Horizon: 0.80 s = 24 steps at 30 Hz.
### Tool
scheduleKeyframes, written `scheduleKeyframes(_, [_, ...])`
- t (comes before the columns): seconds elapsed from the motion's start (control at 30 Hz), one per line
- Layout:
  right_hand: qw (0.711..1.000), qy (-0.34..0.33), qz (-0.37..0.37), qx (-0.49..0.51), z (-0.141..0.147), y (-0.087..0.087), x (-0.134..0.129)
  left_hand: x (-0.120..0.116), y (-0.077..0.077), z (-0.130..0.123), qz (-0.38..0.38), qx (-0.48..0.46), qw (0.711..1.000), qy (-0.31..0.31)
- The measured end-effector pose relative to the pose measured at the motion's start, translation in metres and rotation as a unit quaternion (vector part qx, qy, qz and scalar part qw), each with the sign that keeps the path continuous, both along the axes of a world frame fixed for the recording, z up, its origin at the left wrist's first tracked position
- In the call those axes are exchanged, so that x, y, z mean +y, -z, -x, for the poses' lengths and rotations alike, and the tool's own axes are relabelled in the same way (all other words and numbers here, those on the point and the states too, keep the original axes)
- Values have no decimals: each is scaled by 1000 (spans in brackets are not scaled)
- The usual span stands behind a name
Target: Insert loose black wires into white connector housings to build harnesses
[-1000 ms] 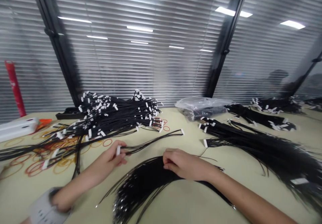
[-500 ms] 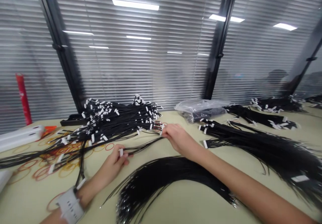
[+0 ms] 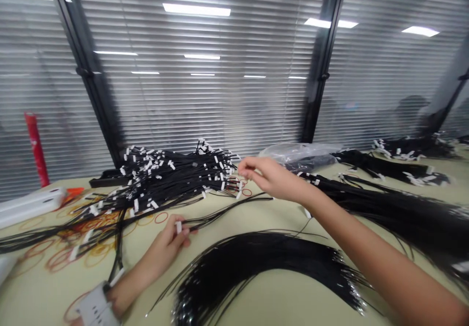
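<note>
The left hand pinches a small bundle of thin black wires between thumb and fingers, at a white tab. This grip appears to keep the strands gathered at one end while their free lengths fan out across the desk. The right hand reaches to the edge of the main heap of black wires, with thumb and fingertips pressed together; whether they hold a wire cannot be determined from this view.

A curved hank of black wires lies between the forearms, its bright metal ends directed away from the tabbed heap, an arrangement that seems to keep the strands separate. Further wire bundles occupy the right of the desk, beyond a clear plastic bag. Loose red and orange rubber bands lie on the left — within reach of the left hand.
</note>
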State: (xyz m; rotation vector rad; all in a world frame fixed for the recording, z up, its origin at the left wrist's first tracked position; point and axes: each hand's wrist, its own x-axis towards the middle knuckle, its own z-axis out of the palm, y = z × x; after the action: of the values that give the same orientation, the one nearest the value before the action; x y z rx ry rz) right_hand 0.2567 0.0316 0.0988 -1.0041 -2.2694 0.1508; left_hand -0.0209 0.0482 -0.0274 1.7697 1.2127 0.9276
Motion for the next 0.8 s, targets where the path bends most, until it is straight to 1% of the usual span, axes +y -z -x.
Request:
scheduleKeyframes(0.07, [994, -46, 82, -53, 9, 11, 2, 1, 1, 0, 4, -3, 1000, 4])
scheduleKeyframes(0.17, [969, -102, 188, -124, 22, 27, 4, 1, 2, 0, 11, -9, 1000, 10])
scheduleKeyframes(0.3, [934, -135, 276, -181, 33, 42, 5, 1, 1, 0, 14, -11, 1000, 8])
scheduleKeyframes(0.47, [886, -153, 372, -229, 37, 50, 6, 0, 1, 1, -3, -1, 1000, -5])
scheduleKeyframes(0.5, [882, -153, 381, -232, 37, 50, 6, 0, 1, 1, -5, 0, 1000, -6])
scheduleKeyframes(0.57, [883, -147, 378, -235, 36, 49, 5, 0, 1, 1, -5, 0, 1000, -7])
scheduleKeyframes(0.8, [921, -95, 285, -249, 31, 41, 0, 1, 3, -1, 11, -8, 1000, 3])
